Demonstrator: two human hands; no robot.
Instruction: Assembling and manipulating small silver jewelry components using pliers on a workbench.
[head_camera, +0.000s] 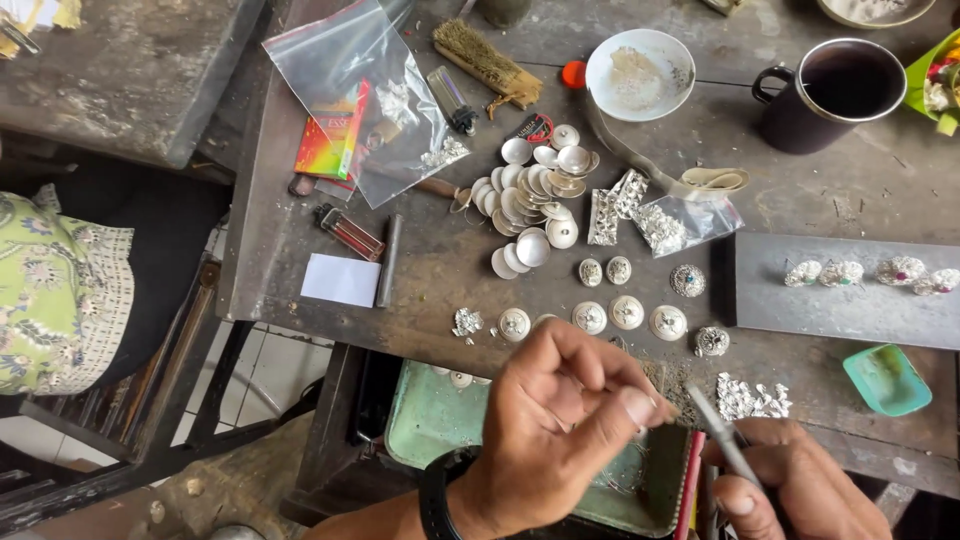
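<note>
— Two hands at the near edge of the bench. What does each one have?

— The left hand (560, 415) is curled, thumb pressed to the fingertips in a tight pinch. Whatever sits in that pinch is too small to make out. The right hand (790, 490) is closed around a pair of thin metal tweezers (722, 432), whose tips point up and left towards the left thumb, stopping just beside it.

— And where are they over the bench?

— Above a green metal tray (430, 420) that sits under the table edge, close to the worker. Just beyond the left knuckles lies a row of round silver domed pieces (627, 312) on the dark worktable (440, 270), with a small heap of silver scraps (752, 400) right of the tweezers.

— What else lies further back?

— A pile of plain silver discs (530, 190) in the middle, a clear plastic bag (365, 90) left of it, a white bowl (640, 73) with pale powder, and a dark mug (830, 93) at the far right. A grey slab (850, 310) on the right carries several finished ornaments, and a small teal dish (887, 380) sits near its front edge.

— Anything on the left wrist?

— A black band (432, 495).
</note>
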